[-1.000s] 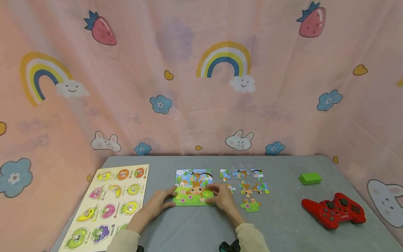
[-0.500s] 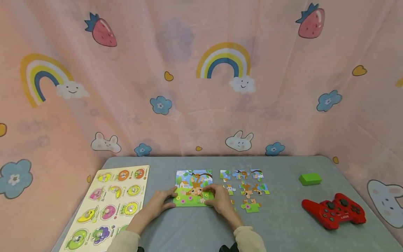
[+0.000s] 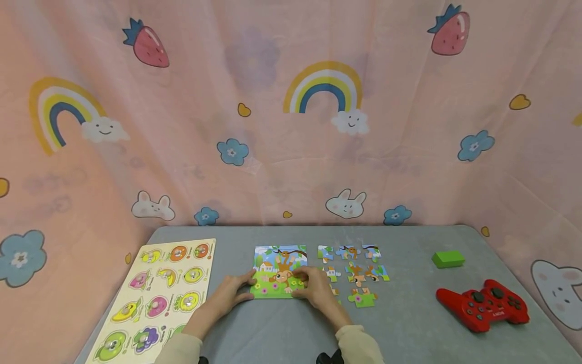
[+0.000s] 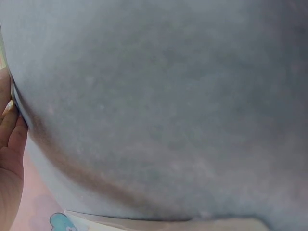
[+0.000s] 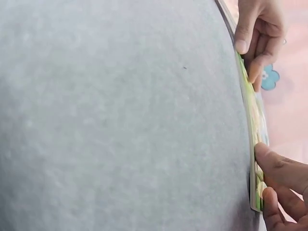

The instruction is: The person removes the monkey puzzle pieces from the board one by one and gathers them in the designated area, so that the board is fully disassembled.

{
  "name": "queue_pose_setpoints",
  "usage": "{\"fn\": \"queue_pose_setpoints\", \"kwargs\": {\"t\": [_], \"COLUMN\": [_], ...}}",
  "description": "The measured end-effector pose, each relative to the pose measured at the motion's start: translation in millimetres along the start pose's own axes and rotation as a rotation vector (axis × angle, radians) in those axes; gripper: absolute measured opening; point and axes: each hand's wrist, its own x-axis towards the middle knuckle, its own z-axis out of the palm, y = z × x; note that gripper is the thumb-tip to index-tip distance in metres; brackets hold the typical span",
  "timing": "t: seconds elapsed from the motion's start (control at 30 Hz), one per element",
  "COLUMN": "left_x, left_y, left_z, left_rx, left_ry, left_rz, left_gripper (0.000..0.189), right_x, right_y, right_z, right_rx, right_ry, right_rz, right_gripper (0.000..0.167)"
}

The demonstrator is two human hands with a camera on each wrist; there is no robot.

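A flat monkey jigsaw puzzle [image 3: 275, 289] lies at the middle of the table, showing a monkey hanging over green grass. My left hand [image 3: 231, 292] grips its lower left edge, thumb at the near corner and fingers along the side. At the lower right, my right hand [image 3: 319, 289] has thumb and index finger bent over a puzzle piece on the picture, partly hidden beneath them. The right wrist view catches the puzzle's thin edge [image 5: 249, 120] between both hands. Only the fingers of my left hand [image 4: 10, 139] enter the left wrist view.
Several loose jigsaw pieces [image 3: 362, 299] lie in rows right of the puzzle, some partly covered by my right hand. A fruit peg board [image 3: 175, 258] occupies the left side. Farther right are a green block [image 3: 448, 258] and a red game controller [image 3: 483, 305].
My right hand has shifted slightly left over the puzzle. The piece at its lower right, out of line half a second ago, now sits flush with the picture. My left hand stays put.
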Motion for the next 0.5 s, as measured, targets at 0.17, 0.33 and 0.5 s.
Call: {"fn": "queue_pose_setpoints", "kwargs": {"t": [0.17,0.33,0.5], "left_x": [-0.5,-0.3,0.2], "left_y": [1.1,-0.1,-1.6], "left_z": [-1.0,-0.1,1.3], "left_rx": [-0.018,-0.020,-0.020], "left_ry": [-0.003,-0.002,-0.001], "left_rz": [-0.004,0.008,0.005], "left_gripper": [0.055,0.053,0.055], "right_x": [0.9,1.8,1.1], "right_y": [-0.7,2.7,10.5], "right_z": [3.8,5.9,3.5], "right_rx": [0.003,0.104,0.264], "right_ry": [0.020,-0.007,-0.053], "right_rz": [-0.039,-0.001,0.068], "right_gripper": [0.038,0.038,0.036]}}
